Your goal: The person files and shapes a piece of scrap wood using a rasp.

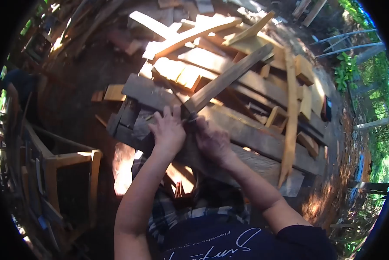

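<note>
Both hands are close together at the near edge of a slatted wooden pallet-like table (255, 160). My left hand (169, 129) has its fingers spread over the boards, beside the near end of a long wooden bar (229, 78). My right hand (211, 139) is closed just below that end, around a small dark thing too shadowed to make out. A thin dark strip (170, 86) runs from between the hands up and to the left. The bar slants up to the right across the slats.
Loose wood pieces and a curved board (194, 34) lie at the table's far side. A long wavy strip (291, 117) crosses its right part. A wooden frame (73, 159) stands at the lower left. Green plants (346, 71) grow at the right.
</note>
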